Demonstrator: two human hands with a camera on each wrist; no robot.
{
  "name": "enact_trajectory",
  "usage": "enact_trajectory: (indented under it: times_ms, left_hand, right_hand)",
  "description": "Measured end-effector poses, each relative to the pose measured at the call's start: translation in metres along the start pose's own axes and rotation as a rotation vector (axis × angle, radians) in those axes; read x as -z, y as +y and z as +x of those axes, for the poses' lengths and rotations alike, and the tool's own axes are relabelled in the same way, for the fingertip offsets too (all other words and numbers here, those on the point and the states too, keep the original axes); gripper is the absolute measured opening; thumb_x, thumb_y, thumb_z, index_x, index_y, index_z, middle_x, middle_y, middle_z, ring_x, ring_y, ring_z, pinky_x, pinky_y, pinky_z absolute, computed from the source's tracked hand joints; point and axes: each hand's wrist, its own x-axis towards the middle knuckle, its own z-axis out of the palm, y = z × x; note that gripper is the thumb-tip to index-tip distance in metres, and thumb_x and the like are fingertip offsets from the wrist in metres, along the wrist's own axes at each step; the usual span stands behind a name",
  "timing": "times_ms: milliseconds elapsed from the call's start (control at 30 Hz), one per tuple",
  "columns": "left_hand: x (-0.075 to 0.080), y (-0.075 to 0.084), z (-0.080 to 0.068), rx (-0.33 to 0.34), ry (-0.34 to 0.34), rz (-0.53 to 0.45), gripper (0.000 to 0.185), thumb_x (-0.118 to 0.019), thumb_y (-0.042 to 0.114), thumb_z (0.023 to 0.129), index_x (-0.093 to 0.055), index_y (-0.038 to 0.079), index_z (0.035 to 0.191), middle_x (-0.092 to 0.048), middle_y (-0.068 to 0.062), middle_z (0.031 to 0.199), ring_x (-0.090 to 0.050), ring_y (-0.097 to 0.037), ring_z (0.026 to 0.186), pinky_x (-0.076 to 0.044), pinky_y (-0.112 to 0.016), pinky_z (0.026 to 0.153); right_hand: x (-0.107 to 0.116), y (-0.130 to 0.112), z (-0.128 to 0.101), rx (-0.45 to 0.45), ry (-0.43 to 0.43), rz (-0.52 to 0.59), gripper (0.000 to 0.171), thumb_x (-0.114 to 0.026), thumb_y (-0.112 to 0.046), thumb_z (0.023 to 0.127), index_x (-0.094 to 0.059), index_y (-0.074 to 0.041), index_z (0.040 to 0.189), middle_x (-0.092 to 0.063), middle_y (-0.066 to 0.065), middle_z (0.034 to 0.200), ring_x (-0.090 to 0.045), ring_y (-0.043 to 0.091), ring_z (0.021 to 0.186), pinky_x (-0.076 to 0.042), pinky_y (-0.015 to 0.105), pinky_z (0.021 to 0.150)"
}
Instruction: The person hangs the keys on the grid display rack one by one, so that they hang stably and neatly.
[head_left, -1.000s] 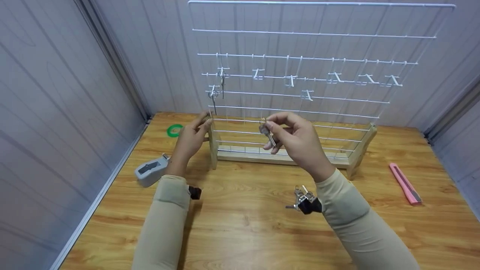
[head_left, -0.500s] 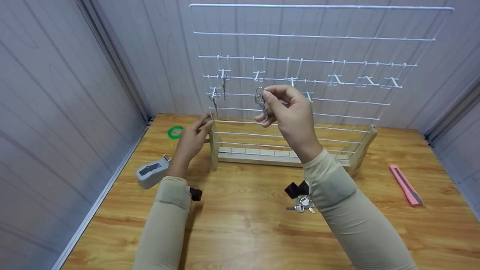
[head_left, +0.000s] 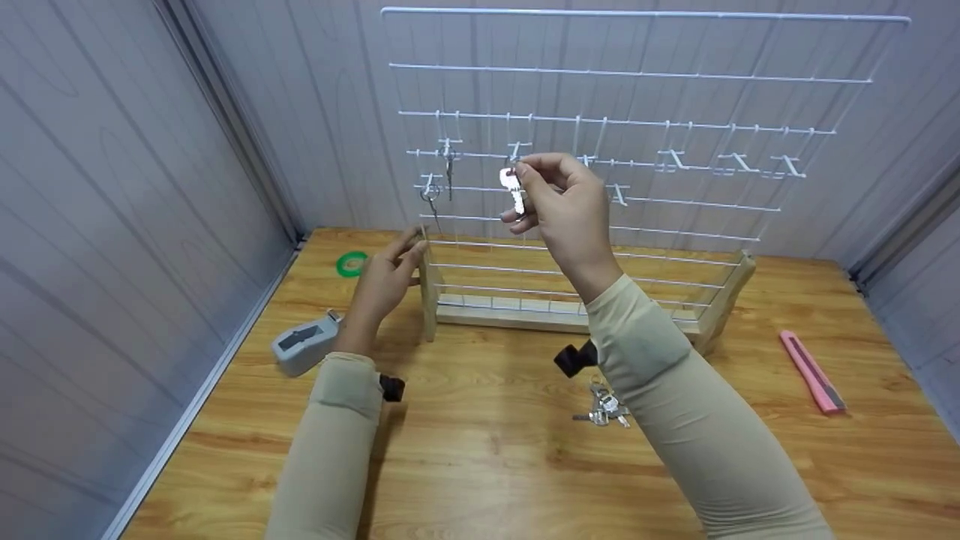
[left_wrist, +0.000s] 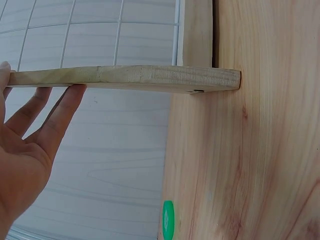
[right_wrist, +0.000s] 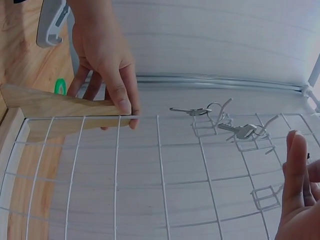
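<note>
Right hand (head_left: 559, 202) pinches a small silver key (head_left: 514, 187) by its head, up against the white wire rack (head_left: 645, 75) near a hook, light, stiff, probably slippery, while the left hand (head_left: 386, 277), fingers straight, steadies the rack's wooden left post (head_left: 427, 296).

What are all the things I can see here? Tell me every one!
wire rack: one, white, standing in a wooden base at the back of the table
hooks: several, white, on the rack
hung keys: two, silver, on the leftmost hooks
held key: one, silver, near a hook
key bunch: one, silver, on the table
tape ring: one, green, back left
grey device: one, left
cutter: one, pink, right
table: one, wooden
left hand: steadies the rack's wooden post
right hand: pinches the held key
</note>
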Motion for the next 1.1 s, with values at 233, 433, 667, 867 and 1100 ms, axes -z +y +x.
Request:
enact_trajectory:
  times_ms: [233, 433, 667, 867, 1100]
  left_hand:
    - [0.001, 0.0, 0.0, 0.002, -0.001, -0.002, 0.057, -0.056, 0.055, 0.109, -0.049, 0.034, 0.161, -0.059, -0.015, 0.157, -0.063, -0.037, 0.141, -0.066, -0.05, 0.102]
    - [0.001, 0.0, 0.002, -0.008, -0.006, -0.013, 0.061, -0.057, 0.052, 0.109, -0.047, 0.026, 0.163, -0.059, -0.017, 0.156, -0.063, -0.037, 0.14, -0.066, -0.053, 0.103]
    - [0.001, 0.001, 0.002, 0.035, -0.02, -0.018, 0.061, -0.055, 0.051, 0.11, -0.044, 0.026, 0.165, -0.058, -0.016, 0.156, -0.063, -0.035, 0.14, -0.066, -0.049, 0.104]
    - [0.002, 0.0, 0.0, 0.03, -0.012, 0.004, 0.06, -0.055, 0.053, 0.11, -0.045, 0.029, 0.164, -0.059, -0.016, 0.156, -0.064, -0.033, 0.14, -0.067, -0.044, 0.102]
    - [0.006, 0.001, 0.0, 0.022, -0.009, -0.015, 0.063, -0.056, 0.052, 0.11, -0.043, 0.026, 0.165, -0.058, -0.017, 0.157, -0.063, -0.036, 0.141, -0.066, -0.047, 0.103]
  right_hand:
    - [-0.003, 0.005, 0.005, -0.028, 0.039, -0.052, 0.019, -0.067, -0.011, 0.107, -0.068, 0.003, 0.12, -0.074, 0.015, 0.106, -0.076, 0.016, 0.063, -0.069, 0.033, 0.061]
    - [-0.004, 0.01, 0.008, 0.031, 0.054, -0.118, 0.019, -0.067, -0.011, 0.107, -0.068, 0.003, 0.119, -0.076, 0.015, 0.104, -0.076, 0.016, 0.064, -0.069, 0.033, 0.062]
    - [0.007, 0.023, -0.002, 0.044, 0.029, -0.188, 0.02, -0.066, -0.011, 0.107, -0.066, 0.002, 0.122, -0.074, 0.018, 0.11, -0.078, 0.022, 0.082, -0.07, 0.03, 0.071]
    - [0.028, 0.024, -0.022, 0.002, 0.002, -0.252, 0.023, -0.063, -0.018, 0.11, -0.066, -0.001, 0.125, -0.074, 0.011, 0.115, -0.078, 0.023, 0.089, -0.071, 0.03, 0.076]
    - [0.059, 0.017, -0.05, -0.08, -0.053, -0.265, 0.03, -0.063, -0.026, 0.11, -0.065, -0.002, 0.128, -0.073, 0.012, 0.124, -0.078, 0.018, 0.091, -0.071, 0.033, 0.077]
